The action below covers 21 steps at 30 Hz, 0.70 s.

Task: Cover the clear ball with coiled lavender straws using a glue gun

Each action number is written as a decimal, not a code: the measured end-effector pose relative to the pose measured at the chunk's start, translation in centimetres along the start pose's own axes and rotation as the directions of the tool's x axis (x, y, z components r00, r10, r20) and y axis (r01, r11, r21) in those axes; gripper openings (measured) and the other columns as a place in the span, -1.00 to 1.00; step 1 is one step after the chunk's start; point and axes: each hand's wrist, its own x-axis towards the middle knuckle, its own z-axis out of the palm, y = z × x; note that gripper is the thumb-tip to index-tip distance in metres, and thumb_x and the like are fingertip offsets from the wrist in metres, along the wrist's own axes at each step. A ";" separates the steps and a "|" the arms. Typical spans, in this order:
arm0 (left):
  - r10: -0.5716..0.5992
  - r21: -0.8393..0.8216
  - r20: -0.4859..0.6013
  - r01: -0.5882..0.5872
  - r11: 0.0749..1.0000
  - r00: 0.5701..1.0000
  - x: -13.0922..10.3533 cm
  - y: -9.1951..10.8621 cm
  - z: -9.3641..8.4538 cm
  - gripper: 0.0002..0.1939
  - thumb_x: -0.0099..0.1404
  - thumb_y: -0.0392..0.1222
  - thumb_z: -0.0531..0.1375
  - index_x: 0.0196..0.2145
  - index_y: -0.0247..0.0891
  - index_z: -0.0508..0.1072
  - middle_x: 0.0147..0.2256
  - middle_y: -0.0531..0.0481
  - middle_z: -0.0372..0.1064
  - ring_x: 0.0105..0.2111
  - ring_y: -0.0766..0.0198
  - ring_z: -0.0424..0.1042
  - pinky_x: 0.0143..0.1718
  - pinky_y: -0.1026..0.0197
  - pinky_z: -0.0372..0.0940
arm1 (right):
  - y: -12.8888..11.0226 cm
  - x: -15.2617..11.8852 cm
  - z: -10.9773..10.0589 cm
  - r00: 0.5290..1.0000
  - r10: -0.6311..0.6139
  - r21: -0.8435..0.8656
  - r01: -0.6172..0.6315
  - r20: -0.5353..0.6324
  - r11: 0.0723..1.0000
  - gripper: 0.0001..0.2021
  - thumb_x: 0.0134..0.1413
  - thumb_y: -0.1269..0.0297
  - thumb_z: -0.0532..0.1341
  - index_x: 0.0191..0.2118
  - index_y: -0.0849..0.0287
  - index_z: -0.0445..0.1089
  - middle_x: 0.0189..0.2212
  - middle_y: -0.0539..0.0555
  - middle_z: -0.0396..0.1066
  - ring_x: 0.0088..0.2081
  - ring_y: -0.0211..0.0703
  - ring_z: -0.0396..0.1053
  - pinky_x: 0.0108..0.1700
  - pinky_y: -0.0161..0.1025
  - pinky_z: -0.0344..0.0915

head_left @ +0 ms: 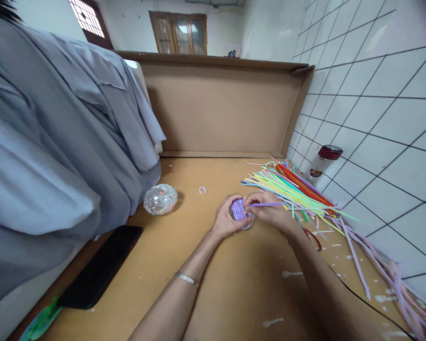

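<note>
My left hand (227, 218) is wrapped round a small rounded object (239, 210) covered in coils of purple pipe cleaner; a clear part shows at its lower edge. What lies under the coils is mostly hidden. Pinched at the object's right side, my right hand (266, 208) holds a purple pipe cleaner (268, 204), whose free length sticks out to the right. A clear, glittering ball-like object (160, 199) sits on the table to the left. Beyond my hands lies a small pale pink curved piece (202, 190).
Many coloured pipe cleaners (291, 187) lie heaped at the right, with purple and pink ones (379, 255) along the tiled wall. A red-lidded jar (321, 163) stands behind them. At left are a black phone (102, 267) and grey cloth (74, 128). A cardboard panel (223, 109) closes the back.
</note>
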 end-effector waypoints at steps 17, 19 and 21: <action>0.012 -0.051 0.010 -0.011 0.999 1.000 0.3 0.3 -0.3 -0.44 -0.10 -0.16 0.37 -0.11 -0.23 0.34 -0.08 -0.10 0.38 -0.06 0.10 0.40 0.04 0.06 0.27 | 0.1 0.1 0.0 1.000 -0.017 0.079 0.018 -0.006 0.997 -0.86 -0.09 0.36 0.17 -0.42 0.19 0.49 -0.43 0.04 0.52 -0.40 -0.19 0.41 -0.36 -0.33 0.21; 0.023 -0.064 0.009 -0.023 0.998 1.000 0.3 0.3 -0.3 -0.45 -0.10 -0.17 0.37 -0.12 -0.25 0.34 -0.08 -0.11 0.37 -0.06 0.10 0.40 0.04 0.06 0.27 | 0.0 0.0 0.0 1.000 -0.011 0.072 0.011 -0.010 0.997 -0.86 -0.09 0.37 0.17 -0.41 0.19 0.50 -0.44 0.04 0.51 -0.41 -0.20 0.41 -0.38 -0.33 0.20; 0.032 -0.067 0.009 -0.031 0.997 0.999 0.3 0.2 -0.2 -0.45 -0.10 -0.17 0.37 -0.13 -0.25 0.34 -0.08 -0.11 0.37 -0.06 0.11 0.39 0.05 0.06 0.26 | 0.1 0.0 0.1 1.000 -0.002 0.071 0.002 -0.012 0.997 -0.85 -0.10 0.37 0.17 -0.41 0.19 0.50 -0.45 0.04 0.51 -0.41 -0.20 0.40 -0.38 -0.33 0.19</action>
